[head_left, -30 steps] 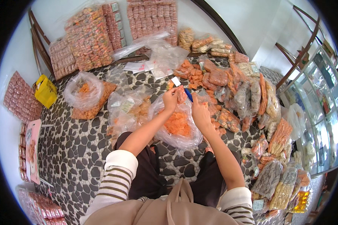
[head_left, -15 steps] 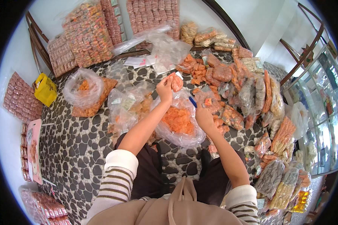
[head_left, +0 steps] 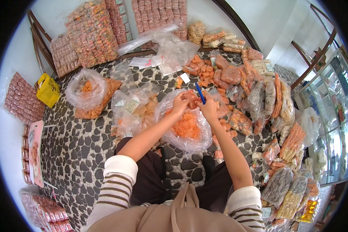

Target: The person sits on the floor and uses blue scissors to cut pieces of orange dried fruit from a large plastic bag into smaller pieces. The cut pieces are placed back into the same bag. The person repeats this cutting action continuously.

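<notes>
My left hand (head_left: 180,103) grips a small packet of orange food (head_left: 189,95) above an open clear plastic bag of loose orange pieces (head_left: 183,127). My right hand (head_left: 206,105) is closed around a slim blue tool (head_left: 200,92), its tip pointing up, and its fingertips are at the packet beside my left fingers. A small white card (head_left: 185,78) lies just beyond the hands. Left of the bag are crumpled clear bags (head_left: 124,110) with orange-brown contents.
Piled food packages (head_left: 255,96) spread along my right, beside a glass display case (head_left: 328,127). Large bundles (head_left: 91,31) lean on the back wall. A yellow bag (head_left: 48,91), another open bag (head_left: 85,91) and a pink board (head_left: 35,154) are on the left.
Since half a second ago my left hand has come down with the packet and my right hand has moved up to meet it, the blue tool now standing more upright.
</notes>
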A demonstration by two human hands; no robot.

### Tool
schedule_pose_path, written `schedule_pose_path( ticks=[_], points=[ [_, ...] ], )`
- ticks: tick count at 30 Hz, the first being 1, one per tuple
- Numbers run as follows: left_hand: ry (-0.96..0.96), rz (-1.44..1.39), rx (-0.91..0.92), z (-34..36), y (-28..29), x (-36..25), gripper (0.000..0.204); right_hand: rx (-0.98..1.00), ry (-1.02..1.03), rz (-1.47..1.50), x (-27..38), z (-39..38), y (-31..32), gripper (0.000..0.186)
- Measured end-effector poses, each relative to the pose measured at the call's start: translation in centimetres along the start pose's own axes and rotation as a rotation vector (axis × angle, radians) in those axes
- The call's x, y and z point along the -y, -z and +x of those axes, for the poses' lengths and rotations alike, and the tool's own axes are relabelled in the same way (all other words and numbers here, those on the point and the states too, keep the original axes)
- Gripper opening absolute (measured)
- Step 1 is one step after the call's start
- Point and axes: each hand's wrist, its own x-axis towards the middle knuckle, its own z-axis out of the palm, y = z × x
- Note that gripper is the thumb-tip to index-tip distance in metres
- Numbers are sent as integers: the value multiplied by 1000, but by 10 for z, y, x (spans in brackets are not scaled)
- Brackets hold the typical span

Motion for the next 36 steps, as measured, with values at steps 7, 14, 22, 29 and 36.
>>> schedule_pose_path(
  ticks=[7, 14, 22, 29, 36],
  points=[
    [-33, 135, 25, 0, 3, 0, 36, -84, -1, -71, -3, 7, 4, 16],
    [-1013, 1254, 120, -18, 11, -25, 29, 93, -108, 31, -3, 10, 16, 14],
    [-1057, 1294, 555, -17, 23, -40, 18, 75, 108, -92, -8, 7, 16, 17],
    [-975, 1272, 498, -29, 28, -21, 20, -23, 43, -324, -6, 0, 5, 17],
    [-836, 1266, 490, -30, 34, -14, 20, 54, 193, -126, -9, 2, -6, 20]
  ],
)
